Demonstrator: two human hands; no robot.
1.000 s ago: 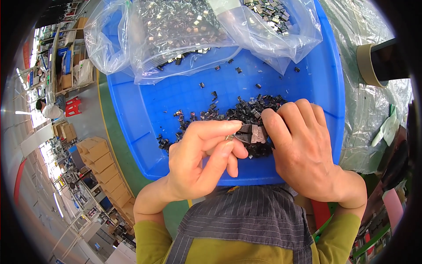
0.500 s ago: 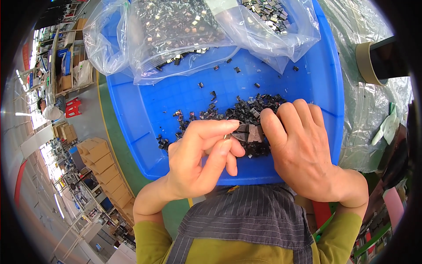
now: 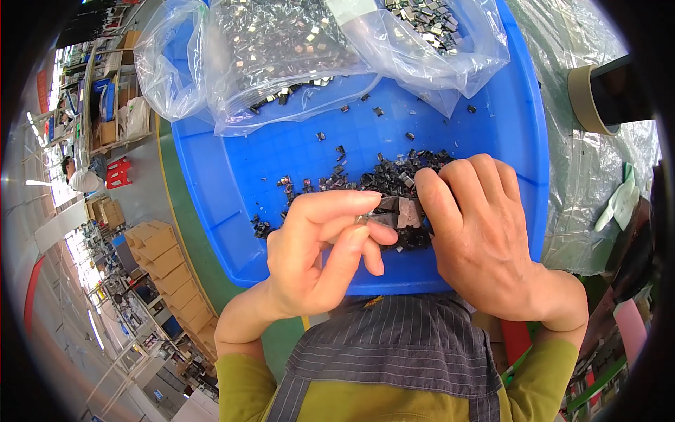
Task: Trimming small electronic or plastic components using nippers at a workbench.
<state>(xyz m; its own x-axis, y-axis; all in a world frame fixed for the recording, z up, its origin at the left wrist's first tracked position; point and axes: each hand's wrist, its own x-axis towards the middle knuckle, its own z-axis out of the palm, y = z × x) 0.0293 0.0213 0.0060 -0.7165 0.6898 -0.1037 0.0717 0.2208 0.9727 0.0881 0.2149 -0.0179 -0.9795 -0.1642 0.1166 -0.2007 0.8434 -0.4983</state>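
Observation:
My left hand is closed in a pinch over the near part of a blue plastic bin. Between its thumb and index fingertip sits a small shiny piece, too small to make out fully. My right hand wraps round what looks like a pair of pliers; the handles are hidden under the fingers. The pliers' dark, tapered jaws point left and reach the left fingertips, close by the small piece. Beneath both hands lies a loose heap of small black pieces.
Clear plastic bags of small square metallic parts lie at the bin's far side. To the right, a roll of tape and a pale green-and-white object rest on a plastic-covered surface. Cardboard boxes stand at left.
The left fingers have shifted slightly, and the small piece shows a little more between them. The right hand and pliers are nearly where they were.

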